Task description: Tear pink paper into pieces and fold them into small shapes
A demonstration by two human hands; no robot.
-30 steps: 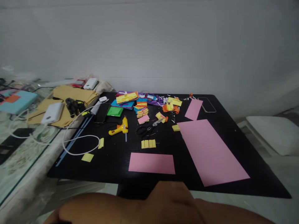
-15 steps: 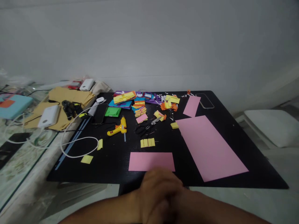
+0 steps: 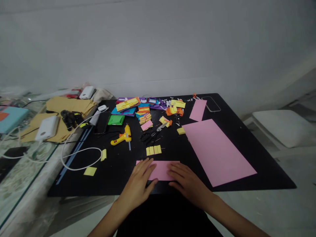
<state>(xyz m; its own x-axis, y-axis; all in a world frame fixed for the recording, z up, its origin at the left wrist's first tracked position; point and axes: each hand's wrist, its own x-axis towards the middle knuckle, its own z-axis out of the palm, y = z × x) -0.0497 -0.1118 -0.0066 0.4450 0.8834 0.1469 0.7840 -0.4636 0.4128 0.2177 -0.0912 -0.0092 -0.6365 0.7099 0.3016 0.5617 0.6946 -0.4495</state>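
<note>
The pink paper strip (image 3: 160,169) lay flat on the black table (image 3: 118,174), close to its near edge. The left hand (image 3: 138,184) covered the strip's left end with its fingers spread, and the right hand (image 3: 186,181) rested on the right end, its fingers slightly parted; neither looked to be pinching anything.

Uneven pressure from the hands could have skewed or creased the strip, and a pull toward the body could have carried it over the table's near edge. Beyond the strip, the yellow folded piece (image 3: 153,150) sat near enough to be knocked by a forward push, with the scissors (image 3: 161,127) behind it. The large pink sheet (image 3: 219,151) bounded the strip's right side, so a wide swing of the right arm could have dragged it. More room ran to the strip's left, as far as the white cable (image 3: 74,169); the yellow glue gun (image 3: 127,135) stood off to its far left.
</note>
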